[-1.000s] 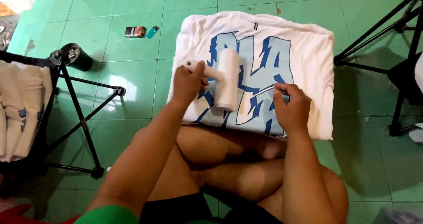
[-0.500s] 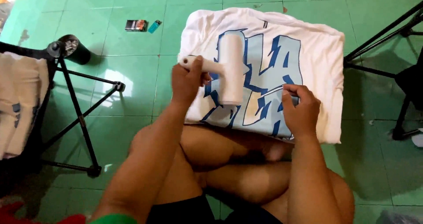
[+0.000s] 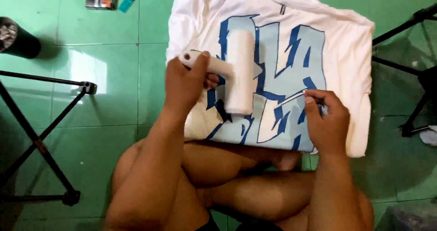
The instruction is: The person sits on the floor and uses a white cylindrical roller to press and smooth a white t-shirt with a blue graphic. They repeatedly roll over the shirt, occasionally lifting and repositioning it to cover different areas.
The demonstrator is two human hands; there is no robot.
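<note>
**Lint roller on printed shirt**

Head view: left hand [image 3: 184,83] closed around handle of white lint roller [image 3: 240,72], frame centre, above white T-shirt [image 3: 346,44] with blue print. Right hand [image 3: 327,122] at lower right, pinching peeled sheet [image 3: 284,97].

Hidden, cropped and unclear parts

The handle of the white lint roller [image 3: 240,72] is mostly covered by the left hand [image 3: 184,83], and the blue print on the white shirt [image 3: 346,53] is partly masked by the roller and both hands. What is pinched by the right hand [image 3: 327,122] is too thin to be identified. The shirt's near edge is hidden behind the crossed legs [image 3: 236,185]. The dark cup [image 3: 16,37] is cut by the left edge, the black stand [image 3: 43,144] by the left and bottom edges. The small box [image 3: 100,0] and lighter [image 3: 127,2] are too small for detail.
</note>
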